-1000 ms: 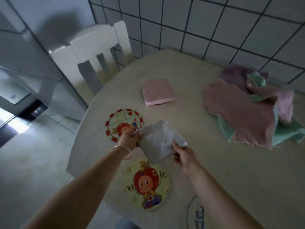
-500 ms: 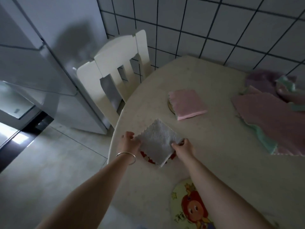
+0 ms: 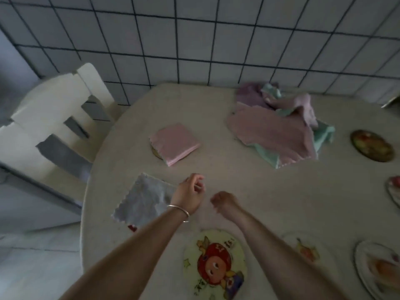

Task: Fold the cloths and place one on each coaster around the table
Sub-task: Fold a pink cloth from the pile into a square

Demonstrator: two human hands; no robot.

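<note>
So folded grey cloth (image 3: 144, 202) lies flat near the table's left edge, covering a coaster with only a red bit (image 3: 132, 228) peeking out at its lower edge. Left hand (image 3: 190, 194), bracelet (image 3: 180, 212) on the wrist, hovers just right of that cloth, fingers loosely curled, gripping nothing. Right hand (image 3: 224, 202) beside it over bare table (image 3: 249, 191), fingers curled in, empty too. Folded pink cloth (image 3: 174, 142) sits further back on another coaster, mostly hiding it. Heap of unfolded pink, purple and green cloths (image 3: 279, 126) lies at back right. Cartoon coaster (image 3: 215, 265) near the front edge, uncovered; more coasters uncovered along the right, one dark one (image 3: 371, 145). White chair (image 3: 54, 118) at left, tiled wall (image 3: 194, 40) behind
</note>
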